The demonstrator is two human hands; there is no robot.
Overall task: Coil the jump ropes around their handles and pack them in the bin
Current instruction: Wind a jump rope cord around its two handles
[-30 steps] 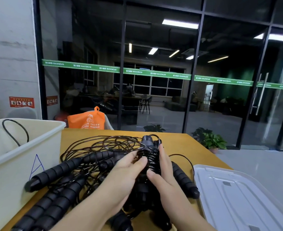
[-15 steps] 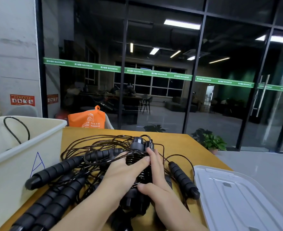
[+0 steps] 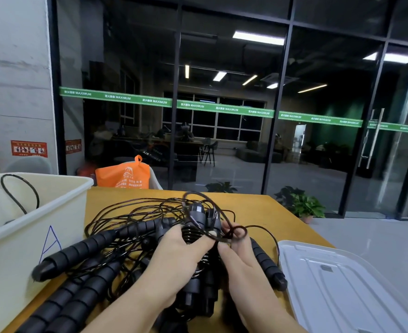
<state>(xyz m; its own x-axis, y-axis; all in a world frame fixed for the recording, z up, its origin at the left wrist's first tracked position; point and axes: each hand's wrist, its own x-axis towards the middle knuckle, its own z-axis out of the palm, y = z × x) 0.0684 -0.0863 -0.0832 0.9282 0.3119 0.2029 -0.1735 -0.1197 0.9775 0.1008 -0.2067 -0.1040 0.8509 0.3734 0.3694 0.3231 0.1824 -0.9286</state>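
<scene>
A pile of black jump ropes point(image 3: 131, 227) with ribbed foam handles lies tangled on the yellow table point(image 3: 251, 207). My left hand point(image 3: 174, 258) grips a pair of handles point(image 3: 199, 219) held together, with thin black cord coiled round them. My right hand point(image 3: 236, 255) pinches a small loop of that cord point(image 3: 236, 233) beside the handles' top. The cream bin point(image 3: 61, 212) marked "A" stands at the left with a cord loop point(image 3: 18, 193) showing inside it.
A translucent white lid point(image 3: 347, 284) lies at the right, over the table's edge. Loose handles point(image 3: 78, 255) point toward the bin; another handle point(image 3: 267, 265) lies by my right wrist. An orange bag point(image 3: 123, 175) sits behind the table, before a glass wall.
The held bundle shifted slightly left and stands more upright. My right hand left the coil and now pinches a loop of cord at the top. My left hand keeps its grip.
</scene>
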